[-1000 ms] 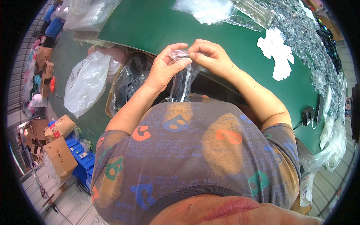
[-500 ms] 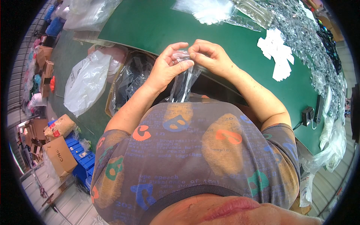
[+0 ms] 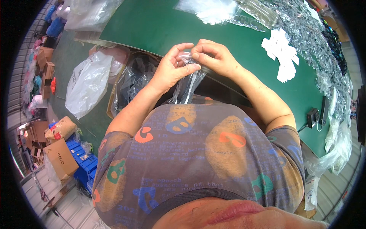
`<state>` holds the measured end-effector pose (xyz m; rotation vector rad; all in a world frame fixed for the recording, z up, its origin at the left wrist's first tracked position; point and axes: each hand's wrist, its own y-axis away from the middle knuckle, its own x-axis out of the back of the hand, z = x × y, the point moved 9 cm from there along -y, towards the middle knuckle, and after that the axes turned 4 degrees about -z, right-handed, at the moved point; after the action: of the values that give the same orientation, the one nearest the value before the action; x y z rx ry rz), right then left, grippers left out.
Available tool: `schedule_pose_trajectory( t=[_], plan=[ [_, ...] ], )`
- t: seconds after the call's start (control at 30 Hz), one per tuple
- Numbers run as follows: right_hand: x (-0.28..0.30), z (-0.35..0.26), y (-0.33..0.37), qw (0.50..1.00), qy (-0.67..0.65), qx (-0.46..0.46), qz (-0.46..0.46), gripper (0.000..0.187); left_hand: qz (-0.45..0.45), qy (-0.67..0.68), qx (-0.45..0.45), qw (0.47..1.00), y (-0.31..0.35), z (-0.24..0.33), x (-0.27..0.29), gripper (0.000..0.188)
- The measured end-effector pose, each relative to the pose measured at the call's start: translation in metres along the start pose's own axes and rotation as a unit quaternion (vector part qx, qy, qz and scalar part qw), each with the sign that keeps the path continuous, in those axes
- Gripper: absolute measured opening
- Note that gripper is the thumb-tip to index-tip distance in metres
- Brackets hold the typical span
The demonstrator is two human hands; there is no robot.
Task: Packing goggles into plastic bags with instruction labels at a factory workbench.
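A clear plastic bag [image 3: 187, 87] with a pale strip showing through it hangs between my hands at the table's near edge. My left hand [image 3: 170, 69] is closed on its upper end, thumb over the film and fingers curled behind. Against the same end, my right hand [image 3: 217, 57] pinches with thumb and forefinger. What exactly lies between those fingertips is too small to make out, though the film reaches them. The bag's lower end falls toward my shirt, below the green table [image 3: 152, 24].
Left of my arm, an open carton [image 3: 111, 100] holds clear and dark plastic, beside a white plastic bag [image 3: 89, 82]. White slips [image 3: 282, 55] and a heap of small clear packets [image 3: 301, 42] lie on the right. A black adapter [image 3: 313, 117] sits near the right edge.
My left thumb has slid slightly right over the film, and the bag's top is more bunched between the hands. The hanging part has shifted a little.
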<state>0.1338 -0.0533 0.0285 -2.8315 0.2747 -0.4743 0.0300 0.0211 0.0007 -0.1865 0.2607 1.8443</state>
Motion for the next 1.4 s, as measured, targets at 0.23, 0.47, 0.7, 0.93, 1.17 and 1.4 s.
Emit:
schedule_pose_trajectory(
  t=[0.23, 0.47, 0.7, 0.93, 1.17, 1.4],
  plan=[
    [-0.001, -0.004, -0.001, 0.999, 0.025, 0.011, -0.016, 0.013, -0.007, -0.033, 0.000, 0.999, -0.001, -0.002, -0.007, 0.069],
    [0.006, -0.016, -0.001, 0.997, 0.037, 0.070, 0.024, 0.011, -0.005, -0.098, -0.032, 0.995, -0.004, 0.006, -0.007, 0.078],
    [0.000, -0.011, -0.003, 0.998, 0.044, 0.042, 0.000, 0.011, -0.009, -0.099, -0.026, 0.995, -0.007, -0.003, -0.006, 0.089],
    [0.002, -0.021, 0.001, 0.988, 0.125, 0.082, 0.027, 0.014, -0.008, -0.240, -0.055, 0.969, -0.008, 0.011, -0.013, 0.090],
    [-0.004, -0.026, 0.006, 0.979, 0.184, 0.085, 0.024, 0.014, -0.004, -0.343, -0.070, 0.937, -0.003, 0.014, -0.023, 0.092],
    [0.003, -0.035, 0.003, 0.979, 0.155, 0.131, 0.032, 0.014, 0.013, -0.295, -0.090, 0.951, 0.002, 0.024, -0.017, 0.091]
  ],
)
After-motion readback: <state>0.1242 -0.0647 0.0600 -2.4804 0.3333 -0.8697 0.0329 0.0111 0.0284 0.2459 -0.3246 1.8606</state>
